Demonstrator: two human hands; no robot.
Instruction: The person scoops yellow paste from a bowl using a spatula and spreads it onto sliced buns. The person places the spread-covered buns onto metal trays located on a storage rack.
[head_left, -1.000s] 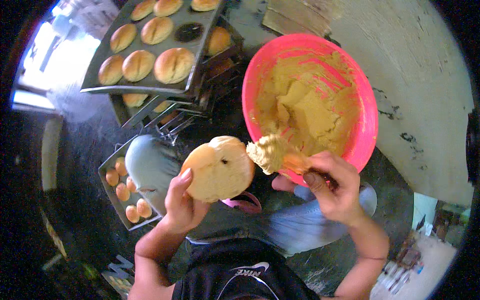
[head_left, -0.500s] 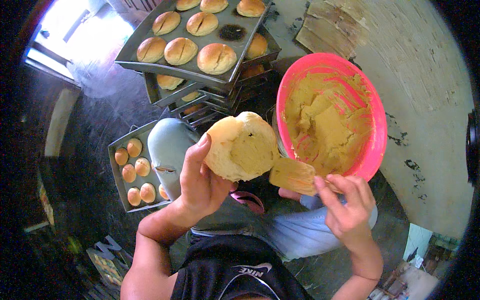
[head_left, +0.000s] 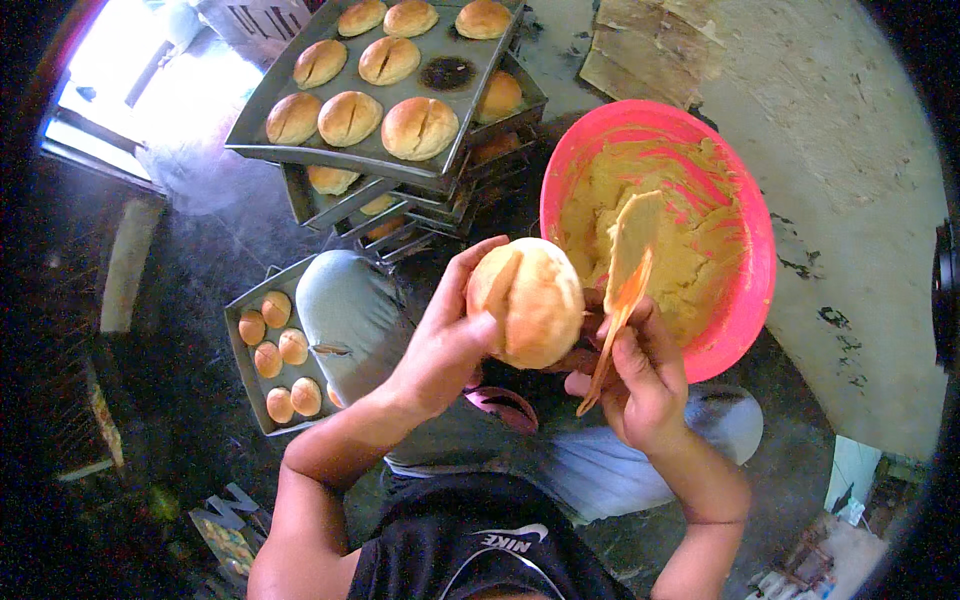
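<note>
A round golden bun with a crease down its top is gripped in my left hand, in front of my lap. My right hand is closed on an orange spatula, held upright with pale yellow paste on its blade. Some right-hand fingers reach to the bun's right side; whether they press on it is partly hidden. Just beyond the spatula stands a pink bowl with thick yellow paste smeared inside. No cut face of the bun shows.
A stack of metal trays stands at the far left, its top one bearing several buns and a dark burnt patch. Left of my knee lies another tray of smaller buns. A cardboard piece lies far off.
The bun's paste-covered cut face has turned from view and its browned top now shows. Both hands have come closer together, and the spatula has swung from lying flat to upright.
</note>
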